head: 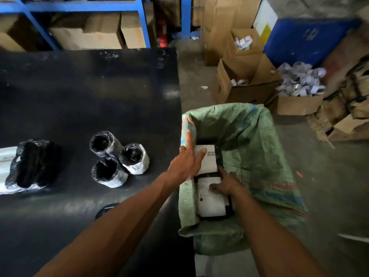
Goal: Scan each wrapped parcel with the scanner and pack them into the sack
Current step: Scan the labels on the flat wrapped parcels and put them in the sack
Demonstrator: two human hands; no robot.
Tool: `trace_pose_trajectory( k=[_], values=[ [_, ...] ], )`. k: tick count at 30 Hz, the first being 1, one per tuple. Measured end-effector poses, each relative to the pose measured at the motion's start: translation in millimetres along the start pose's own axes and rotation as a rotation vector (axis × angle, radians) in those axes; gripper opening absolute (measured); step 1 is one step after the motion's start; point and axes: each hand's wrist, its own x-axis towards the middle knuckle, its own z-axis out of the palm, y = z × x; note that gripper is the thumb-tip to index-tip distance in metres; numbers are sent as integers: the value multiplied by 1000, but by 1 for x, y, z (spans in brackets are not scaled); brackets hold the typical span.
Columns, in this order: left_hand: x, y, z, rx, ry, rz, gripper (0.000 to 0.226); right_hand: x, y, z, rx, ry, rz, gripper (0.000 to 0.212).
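A black table (79, 96) in a storeroom of cartons, with our green sack (249, 136) open at its right edge.

From the head view, we are settling labelled parcels (209, 188) into the sack: our left hand (185, 164) lies flat with straight fingers against the upper one, while our right hand (225, 183) curls its fingers over the lower one. On the table three small wrapped parcels (119, 158) and a larger black bundle (30, 164) remain, so we judge packing partly done. No scanner is visible.
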Motion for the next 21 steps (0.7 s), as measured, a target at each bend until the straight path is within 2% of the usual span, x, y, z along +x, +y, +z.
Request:
trace_pose_trajectory(
  k=[3,8,11,14,16,21],
  values=[
    [-4,-11,-23,58,30,83,80,-17,-21,-24,180,112,-90,77],
    [-14,-53,-92,13,318,259,71,-50,-79,-46,271,388,-138,77],
    [-27,-91,-145,-5,471,240,64,-83,-134,-51,259,525,-169,70],
    [-46,-144,-198,4,591,212,60,-117,-192,-36,243,635,-282,61],
    [-59,-186,-231,26,632,165,60,-139,-232,-15,260,609,-364,56],
    [-90,-298,-286,60,656,-93,69,-180,-309,65,58,253,-436,55]
  ],
)
